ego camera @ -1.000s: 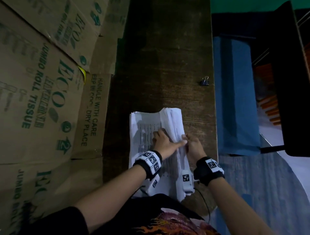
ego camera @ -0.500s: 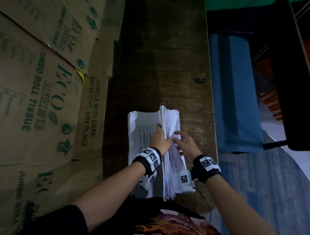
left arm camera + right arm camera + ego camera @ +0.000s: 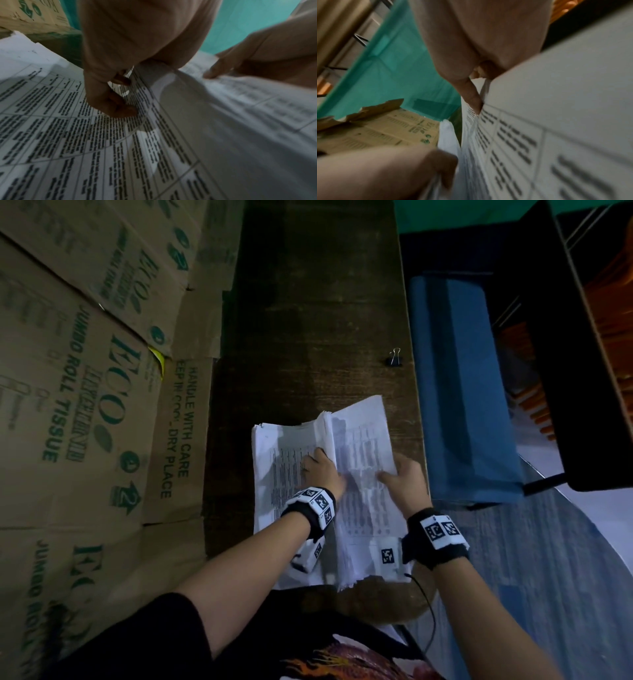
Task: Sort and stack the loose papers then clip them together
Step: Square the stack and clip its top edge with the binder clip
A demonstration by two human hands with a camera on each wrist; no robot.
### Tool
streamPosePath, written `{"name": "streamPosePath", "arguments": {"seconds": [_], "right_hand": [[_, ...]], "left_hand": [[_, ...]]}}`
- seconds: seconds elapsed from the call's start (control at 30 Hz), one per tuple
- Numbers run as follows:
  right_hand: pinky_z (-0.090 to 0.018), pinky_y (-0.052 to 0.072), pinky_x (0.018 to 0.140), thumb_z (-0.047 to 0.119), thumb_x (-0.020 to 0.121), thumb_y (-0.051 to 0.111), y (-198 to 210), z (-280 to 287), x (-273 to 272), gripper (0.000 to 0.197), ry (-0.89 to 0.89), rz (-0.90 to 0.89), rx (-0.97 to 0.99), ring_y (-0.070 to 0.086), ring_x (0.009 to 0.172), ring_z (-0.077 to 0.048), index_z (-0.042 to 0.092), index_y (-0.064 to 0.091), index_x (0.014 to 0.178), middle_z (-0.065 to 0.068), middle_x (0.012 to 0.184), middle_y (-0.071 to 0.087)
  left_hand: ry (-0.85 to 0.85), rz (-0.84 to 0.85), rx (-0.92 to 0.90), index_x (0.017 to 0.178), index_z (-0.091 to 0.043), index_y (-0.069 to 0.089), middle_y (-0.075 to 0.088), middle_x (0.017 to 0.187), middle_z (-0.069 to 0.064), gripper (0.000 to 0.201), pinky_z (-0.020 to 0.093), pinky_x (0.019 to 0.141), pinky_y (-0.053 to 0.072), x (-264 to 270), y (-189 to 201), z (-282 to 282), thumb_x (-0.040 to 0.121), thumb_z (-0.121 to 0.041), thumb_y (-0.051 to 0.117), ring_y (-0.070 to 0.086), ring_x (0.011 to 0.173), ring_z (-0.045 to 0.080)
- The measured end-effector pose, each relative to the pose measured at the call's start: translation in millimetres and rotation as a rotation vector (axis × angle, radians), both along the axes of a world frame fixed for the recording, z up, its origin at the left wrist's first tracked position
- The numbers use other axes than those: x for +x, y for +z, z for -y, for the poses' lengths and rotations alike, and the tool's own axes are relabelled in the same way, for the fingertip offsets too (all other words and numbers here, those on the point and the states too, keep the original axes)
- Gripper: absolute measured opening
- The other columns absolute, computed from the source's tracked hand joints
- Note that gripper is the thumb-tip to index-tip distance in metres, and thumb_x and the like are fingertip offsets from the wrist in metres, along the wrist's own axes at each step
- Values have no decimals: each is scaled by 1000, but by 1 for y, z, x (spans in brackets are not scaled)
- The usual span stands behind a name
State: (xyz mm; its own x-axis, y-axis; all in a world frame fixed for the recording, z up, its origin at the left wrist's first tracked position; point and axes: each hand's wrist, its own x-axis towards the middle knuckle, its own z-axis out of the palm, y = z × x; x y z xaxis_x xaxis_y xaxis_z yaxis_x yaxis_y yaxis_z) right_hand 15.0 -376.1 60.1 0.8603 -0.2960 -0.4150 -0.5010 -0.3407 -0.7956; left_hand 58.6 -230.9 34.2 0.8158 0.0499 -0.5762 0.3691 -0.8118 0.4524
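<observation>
Right hand (image 3: 406, 484) pinches a lifted sheaf of papers (image 3: 359, 440) at centre frame; left hand (image 3: 322, 474) curls round the pages beside it. Sorting looks unfinished; clip (image 3: 395, 359) lies unused, upper right.

A dark wooden table (image 3: 308, 302) carries a stack of printed papers (image 3: 274, 446) and, well apart, a black binder clip (image 3: 395, 361).

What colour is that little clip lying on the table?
Black, with silvery wire handles; the binder clip shows only in the head view.
</observation>
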Motion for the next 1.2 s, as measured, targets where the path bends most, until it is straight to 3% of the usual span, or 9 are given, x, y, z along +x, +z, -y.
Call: {"name": "streamPosePath", "arguments": {"seconds": [0.2, 0.37, 0.43, 0.53, 0.6, 0.7, 0.87, 1.1, 1.2], "right_hand": [[-14, 46, 70, -5, 85, 59, 68, 37, -13, 20, 28, 331, -229, 63, 78, -13, 13, 62, 91, 0, 85, 67], [-11, 48, 74, -4, 90, 60, 141, 41, -18, 25, 77, 485, -108, 63, 82, 5, 19, 61, 99, 10, 91, 68], [-15, 52, 80, -5, 89, 61, 156, 38, -17, 27, 92, 482, 7, 67, 90, -1, 16, 62, 107, 5, 99, 70], [-25, 55, 81, -4, 87, 63, 142, 29, -7, 29, 115, 396, 44, 69, 91, -10, 15, 62, 109, 0, 101, 72], [-33, 56, 80, -3, 86, 62, 115, 14, 1, 28, 122, 321, 23, 69, 91, -16, 16, 61, 107, -2, 101, 71], [-33, 53, 83, -4, 86, 60, 64, -19, 7, 31, 131, 194, -5, 65, 94, -17, 15, 60, 110, -4, 108, 68], [-29, 51, 82, 7, 89, 66, -2, -68, 3, 41, 152, -71, -5, 64, 102, -21, 8, 52, 128, -5, 115, 65], [-49, 54, 85, 20, 82, 75, -45, -79, 1, 81, 363, -257, -421, 66, 89, -33, 17, 18, 141, -15, 102, 67], [-54, 45, 100, 39, 79, 75, -43, -74, 5, 95, 306, -358, -481, 50, 123, -38, 15, 12, 145, -22, 135, 50]], "left_hand": [[-26, -119, 30, 142, -7, 15, 17, 147, 23, 81, 55, 107, 33, 4, -14, 12, 84, -36, 64, 19, 135, 50], [-173, -245, -3, 150, -19, 14, 5, 156, 23, 94, 55, 114, 20, 4, -13, 1, 80, -60, 60, 11, 142, 46], [-62, -196, -229, 140, -15, 37, 31, 147, 20, 61, 49, 106, 37, 6, 0, -13, 90, -49, 51, 34, 134, 39], [338, -196, -892, 108, -10, 55, 68, 93, 5, 36, 26, 70, 55, 1, 26, -39, 103, -36, 31, 66, 84, 15], [526, -275, -1220, 114, -14, 61, 73, 96, 3, 42, 31, 80, 56, -3, 24, -64, 101, -43, 32, 69, 86, 14], [544, -262, -1080, 133, -30, 54, 55, 138, -1, 62, 50, 113, 31, -9, 4, -97, 82, -63, 60, 49, 130, 21], [369, 61, -579, 131, -15, 48, 61, 124, 3, 52, 30, 94, 44, -23, -21, -132, 83, 1, 61, 58, 116, 22], [195, 72, -321, 135, -6, 38, 50, 135, 13, 55, 26, 97, 39, -24, -28, -146, 86, -3, 63, 50, 125, 29], [154, 93, -129, 141, -5, 29, 33, 143, 17, 75, 41, 108, 34, -22, -26, -147, 81, -20, 72, 34, 133, 35]]}}
